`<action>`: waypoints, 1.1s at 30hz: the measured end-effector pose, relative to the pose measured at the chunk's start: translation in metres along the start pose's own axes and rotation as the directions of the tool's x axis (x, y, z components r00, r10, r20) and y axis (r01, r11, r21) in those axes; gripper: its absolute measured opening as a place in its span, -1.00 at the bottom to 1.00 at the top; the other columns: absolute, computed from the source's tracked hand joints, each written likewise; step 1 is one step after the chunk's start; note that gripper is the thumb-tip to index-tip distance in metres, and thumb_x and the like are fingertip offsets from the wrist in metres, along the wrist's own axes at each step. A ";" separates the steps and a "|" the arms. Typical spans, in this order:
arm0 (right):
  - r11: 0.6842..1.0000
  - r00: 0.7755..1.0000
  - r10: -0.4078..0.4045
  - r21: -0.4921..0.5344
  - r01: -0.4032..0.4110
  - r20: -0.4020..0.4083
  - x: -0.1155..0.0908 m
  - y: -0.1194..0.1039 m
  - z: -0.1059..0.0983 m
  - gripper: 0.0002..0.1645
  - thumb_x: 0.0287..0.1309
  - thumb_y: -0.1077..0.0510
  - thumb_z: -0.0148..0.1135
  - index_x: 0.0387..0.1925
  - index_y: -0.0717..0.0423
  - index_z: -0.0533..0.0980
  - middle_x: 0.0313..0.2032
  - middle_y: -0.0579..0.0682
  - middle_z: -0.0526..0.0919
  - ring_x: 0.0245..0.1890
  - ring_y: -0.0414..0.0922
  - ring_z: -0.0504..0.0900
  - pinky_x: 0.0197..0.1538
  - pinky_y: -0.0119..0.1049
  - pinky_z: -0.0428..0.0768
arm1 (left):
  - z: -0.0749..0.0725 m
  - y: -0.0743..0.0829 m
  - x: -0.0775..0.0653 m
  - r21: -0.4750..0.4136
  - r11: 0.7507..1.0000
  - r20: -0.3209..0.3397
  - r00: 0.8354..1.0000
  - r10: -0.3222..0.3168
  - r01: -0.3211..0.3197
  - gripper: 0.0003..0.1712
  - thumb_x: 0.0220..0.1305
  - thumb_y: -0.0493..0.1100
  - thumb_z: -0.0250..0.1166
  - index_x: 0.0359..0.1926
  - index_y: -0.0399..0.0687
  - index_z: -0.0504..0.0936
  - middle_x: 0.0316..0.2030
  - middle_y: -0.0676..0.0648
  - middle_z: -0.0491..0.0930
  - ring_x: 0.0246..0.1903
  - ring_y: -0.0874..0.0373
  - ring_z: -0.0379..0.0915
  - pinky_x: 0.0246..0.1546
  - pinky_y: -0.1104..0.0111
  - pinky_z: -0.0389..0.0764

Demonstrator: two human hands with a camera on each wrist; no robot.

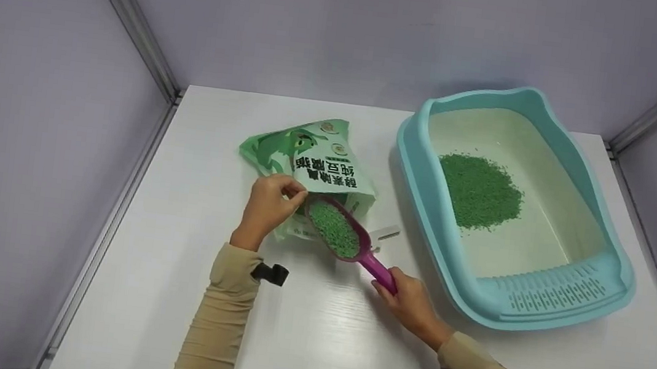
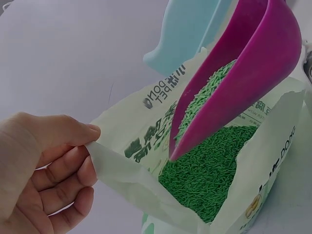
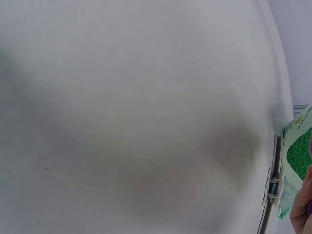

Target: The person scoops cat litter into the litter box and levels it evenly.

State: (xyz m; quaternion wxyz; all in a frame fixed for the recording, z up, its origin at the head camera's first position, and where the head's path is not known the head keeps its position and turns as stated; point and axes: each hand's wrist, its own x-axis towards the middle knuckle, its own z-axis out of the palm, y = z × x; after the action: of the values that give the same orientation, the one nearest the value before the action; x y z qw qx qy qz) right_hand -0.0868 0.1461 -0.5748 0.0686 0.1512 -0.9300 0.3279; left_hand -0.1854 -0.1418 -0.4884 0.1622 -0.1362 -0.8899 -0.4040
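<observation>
My left hand (image 1: pixel 271 203) pinches the edge of the opened mouth of a green and white cat litter bag (image 1: pixel 332 154) between thumb and forefinger. Green litter pellets (image 2: pixel 209 175) show inside the bag in the left wrist view. By its handle, my right hand (image 1: pixel 413 305) grips a magenta scoop (image 1: pixel 377 270), whose bowl is heaped with pellets (image 1: pixel 334 228). The scoop's tip (image 2: pixel 178 151) is at the bag's mouth, above the pellets inside. Only the fingers of my right hand (image 3: pixel 302 202) show at the right edge of the right wrist view.
A blue-rimmed litter box (image 1: pixel 425 202) stands at the right of the white table (image 1: pixel 310 343), with a patch of green pellets (image 1: pixel 482 193) on its floor. A pale bag clip (image 1: pixel 386 233) lies between bag and box. Walls border the table's back and sides.
</observation>
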 end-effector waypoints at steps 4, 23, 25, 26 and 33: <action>1.000 1.000 0.019 0.010 -0.019 0.019 -0.001 -0.003 -0.004 -0.75 0.05 0.16 0.41 -0.43 0.16 0.47 -0.64 -0.06 0.42 -0.57 -0.29 0.30 -0.50 -0.50 0.30 | -0.001 0.000 0.000 -0.006 1.000 0.027 0.999 -0.026 0.026 -0.92 0.14 -0.26 0.37 -0.42 -0.21 0.72 -0.46 -0.18 0.70 -0.43 -0.01 0.63 -0.31 0.22 0.66; 0.998 0.998 -0.058 -0.001 0.058 -0.034 -0.002 -0.004 -0.018 -0.77 -0.02 0.22 0.43 -0.45 0.18 0.48 -0.68 -0.06 0.43 -0.61 -0.33 0.27 -0.54 -0.53 0.25 | 0.000 -0.001 0.001 -0.014 0.999 0.036 0.999 -0.037 0.038 -0.92 0.16 -0.27 0.36 -0.41 -0.20 0.73 -0.46 -0.17 0.71 -0.42 0.00 0.63 -0.31 0.23 0.66; 0.996 0.995 -0.085 -0.009 0.085 -0.046 -0.003 -0.003 -0.019 -0.76 -0.04 0.23 0.44 -0.46 0.18 0.47 -0.69 -0.06 0.41 -0.62 -0.34 0.25 -0.55 -0.54 0.24 | 0.000 -0.002 0.001 -0.014 0.999 0.036 0.999 -0.038 0.038 -0.92 0.16 -0.27 0.35 -0.41 -0.20 0.73 -0.46 -0.18 0.71 -0.42 0.00 0.63 -0.31 0.22 0.66; 0.995 0.994 -0.097 -0.014 0.096 -0.049 -0.003 -0.003 -0.019 -0.76 -0.05 0.24 0.44 -0.47 0.19 0.47 -0.70 -0.06 0.40 -0.62 -0.34 0.24 -0.56 -0.54 0.24 | 0.000 -0.002 0.001 -0.012 0.999 0.036 0.999 -0.037 0.038 -0.92 0.16 -0.27 0.35 -0.41 -0.20 0.73 -0.45 -0.17 0.71 -0.43 0.00 0.63 -0.31 0.22 0.66; 0.996 0.996 -0.090 0.001 0.090 -0.021 -0.005 -0.006 -0.026 -0.77 -0.03 0.21 0.43 -0.46 0.17 0.49 -0.69 -0.10 0.38 -0.61 -0.36 0.23 -0.55 -0.55 0.23 | 0.001 -0.003 0.001 -0.018 0.999 0.029 0.999 -0.032 0.032 -0.92 0.15 -0.27 0.35 -0.43 -0.20 0.72 -0.47 -0.17 0.70 -0.44 0.01 0.62 -0.33 0.22 0.66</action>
State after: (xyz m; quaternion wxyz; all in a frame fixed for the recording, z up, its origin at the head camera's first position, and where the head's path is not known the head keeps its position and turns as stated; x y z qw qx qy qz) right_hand -0.0795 0.1596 -0.5522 0.0931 0.1896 -0.9211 0.3271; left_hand -0.1879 -0.1433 -0.4908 0.1418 -0.1292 -0.8903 -0.4129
